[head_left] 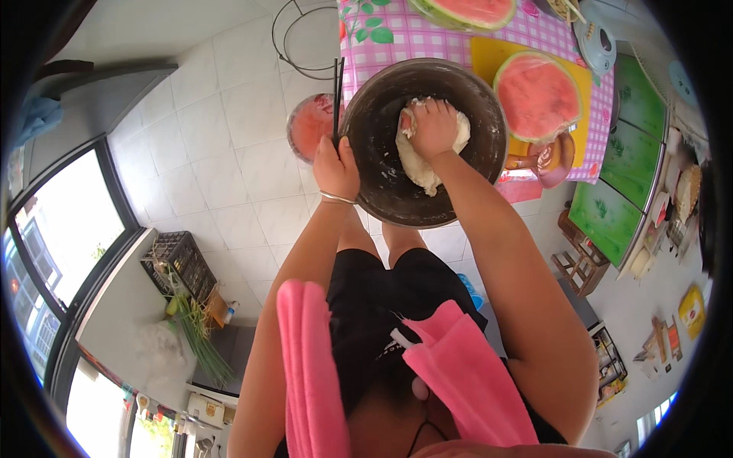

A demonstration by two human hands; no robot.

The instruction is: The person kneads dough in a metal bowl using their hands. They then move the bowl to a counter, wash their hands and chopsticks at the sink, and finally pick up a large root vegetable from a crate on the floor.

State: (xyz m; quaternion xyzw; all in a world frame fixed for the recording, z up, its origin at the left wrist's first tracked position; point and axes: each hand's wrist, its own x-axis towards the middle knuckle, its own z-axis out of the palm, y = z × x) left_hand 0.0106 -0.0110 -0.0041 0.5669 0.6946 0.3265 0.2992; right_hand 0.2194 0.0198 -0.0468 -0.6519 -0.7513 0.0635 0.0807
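My right hand (434,128) presses down on a lump of pale dough (415,164), fingers spread over its top and gripping into it. The dough lies inside a large dark basin (382,114), whose inner wall carries white smears of flour or dough. At the basin's left rim, my left hand (337,169) is closed round a pair of dark chopsticks (338,95) that point away from me. That hand also rests against the rim, thumb towards the inside. The underside of the dough is hidden.
A pink checked tablecloth (450,49) covers the table. Right of the basin, a cut watermelon half (538,95) sits on a yellow board (485,53), near a brown shiny vessel (556,162). Left are a round reddish container (309,126), a wire stand (284,55) and a dark crate (182,263).
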